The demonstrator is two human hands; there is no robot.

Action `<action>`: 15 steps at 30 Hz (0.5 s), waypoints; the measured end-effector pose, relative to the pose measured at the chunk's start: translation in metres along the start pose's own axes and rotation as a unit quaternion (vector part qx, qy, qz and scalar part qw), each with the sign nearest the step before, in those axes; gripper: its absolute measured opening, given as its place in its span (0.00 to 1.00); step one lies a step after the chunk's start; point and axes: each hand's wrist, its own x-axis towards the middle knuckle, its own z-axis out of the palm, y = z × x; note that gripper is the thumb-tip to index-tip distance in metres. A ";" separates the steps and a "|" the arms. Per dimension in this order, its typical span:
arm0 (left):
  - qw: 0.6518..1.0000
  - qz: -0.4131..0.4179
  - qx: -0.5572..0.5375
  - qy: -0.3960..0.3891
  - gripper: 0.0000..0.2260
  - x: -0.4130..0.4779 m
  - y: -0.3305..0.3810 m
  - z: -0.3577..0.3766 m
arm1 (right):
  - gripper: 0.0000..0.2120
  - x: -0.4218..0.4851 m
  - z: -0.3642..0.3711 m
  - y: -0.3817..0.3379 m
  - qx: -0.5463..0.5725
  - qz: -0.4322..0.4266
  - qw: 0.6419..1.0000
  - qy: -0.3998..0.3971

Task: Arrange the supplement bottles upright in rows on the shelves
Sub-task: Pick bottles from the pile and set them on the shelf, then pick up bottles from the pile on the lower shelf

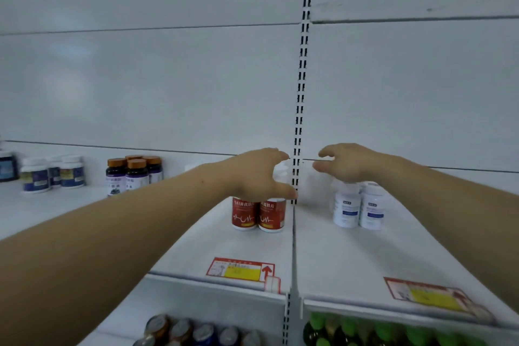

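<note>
Two red-labelled supplement bottles [258,215] stand upright side by side on the white shelf [230,250]. My left hand [258,174] hovers over their tops with fingers spread and curved, hiding the caps; whether it touches them I cannot tell. To the right of the slotted upright, two white bottles with blue labels [358,209] stand upright. My right hand [345,161] floats above and behind them, fingers loosely spread, holding nothing.
Dark bottles with orange caps [133,175] and white-capped blue-labelled bottles [52,174] stand further left on the shelf. Red-and-yellow price tags [241,271] sit at the shelf's front edge. The lower shelf holds silver-capped bottles [196,331] and green-capped bottles [365,329].
</note>
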 end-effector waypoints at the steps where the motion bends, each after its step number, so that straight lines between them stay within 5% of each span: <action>1: 1.000 0.012 0.000 -0.003 0.37 0.000 0.007 0.002 | 0.29 -0.009 -0.003 0.007 0.001 0.013 1.000 0.003; 8: 0.993 0.080 -0.083 -0.010 0.33 0.001 0.048 0.037 | 0.29 -0.074 -0.012 0.038 -0.001 0.106 0.994 -0.001; 15: 0.990 0.028 -0.128 -0.041 0.33 0.013 0.063 0.075 | 0.27 -0.089 -0.003 0.058 -0.013 0.100 0.995 -0.017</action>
